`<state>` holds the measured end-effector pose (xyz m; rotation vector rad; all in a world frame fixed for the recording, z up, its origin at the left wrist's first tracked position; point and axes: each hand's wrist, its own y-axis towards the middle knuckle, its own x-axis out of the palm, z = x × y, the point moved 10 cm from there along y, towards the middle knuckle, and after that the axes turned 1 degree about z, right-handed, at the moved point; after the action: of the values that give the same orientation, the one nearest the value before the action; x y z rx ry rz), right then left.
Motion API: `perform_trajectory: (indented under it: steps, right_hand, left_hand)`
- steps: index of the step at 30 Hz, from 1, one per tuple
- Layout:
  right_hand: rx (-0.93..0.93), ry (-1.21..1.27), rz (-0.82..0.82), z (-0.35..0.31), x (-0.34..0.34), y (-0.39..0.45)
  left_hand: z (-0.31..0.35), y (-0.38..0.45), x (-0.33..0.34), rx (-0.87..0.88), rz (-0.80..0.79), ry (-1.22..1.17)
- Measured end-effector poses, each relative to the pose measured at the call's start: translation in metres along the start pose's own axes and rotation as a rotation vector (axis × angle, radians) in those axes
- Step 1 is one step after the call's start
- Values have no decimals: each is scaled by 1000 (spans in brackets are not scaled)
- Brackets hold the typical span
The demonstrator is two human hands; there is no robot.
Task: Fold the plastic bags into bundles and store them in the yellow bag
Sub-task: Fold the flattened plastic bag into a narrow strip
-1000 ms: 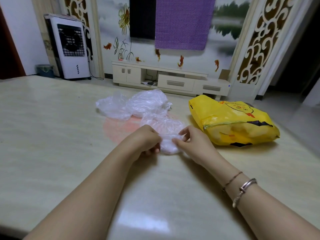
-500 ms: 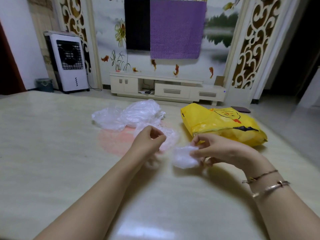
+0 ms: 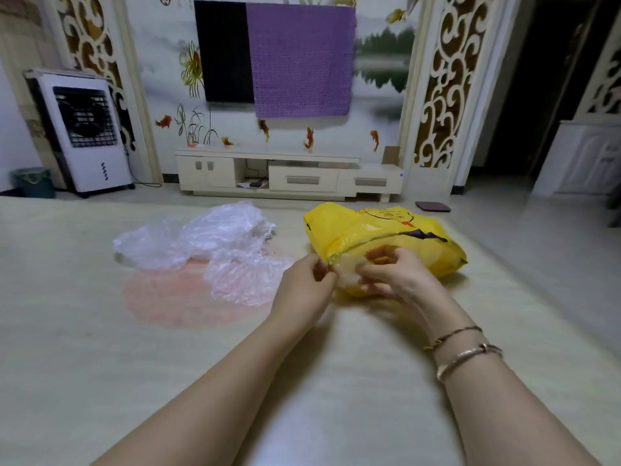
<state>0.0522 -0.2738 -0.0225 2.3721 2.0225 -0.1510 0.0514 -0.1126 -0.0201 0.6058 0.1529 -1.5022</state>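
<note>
Tabletop (image 3: 100, 348), now both hands at yellow bag (image 3: 386, 230) mouth, fingers (image 3: 373, 274) pinching white bundle (image 3: 347, 279).

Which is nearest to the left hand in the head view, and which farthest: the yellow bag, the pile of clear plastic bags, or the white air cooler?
From the left hand:
1. Yellow bag, directly to its right; the fingers are at the bag's opening.
2. Pile of clear plastic bags, on the table to its left and slightly beyond.
3. White air cooler, on the floor past the table, far left.
</note>
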Motion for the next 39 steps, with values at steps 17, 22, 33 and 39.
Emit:
perform_trajectory:
  steps: [17, 22, 33, 39]
  right_hand:
    - [2, 168, -170, 6, 46, 0]
    - [15, -133, -92, 12, 47, 8]
    - [15, -214, -103, 1, 28, -10]
    - [168, -359, -245, 4, 31, -29]
  left_hand:
    - [3, 6, 11, 127, -91, 42]
    - [-1, 3, 6, 122, -116, 32]
    - [-2, -1, -2, 45, -126, 1]
    - [-18, 22, -58, -20, -40, 439]
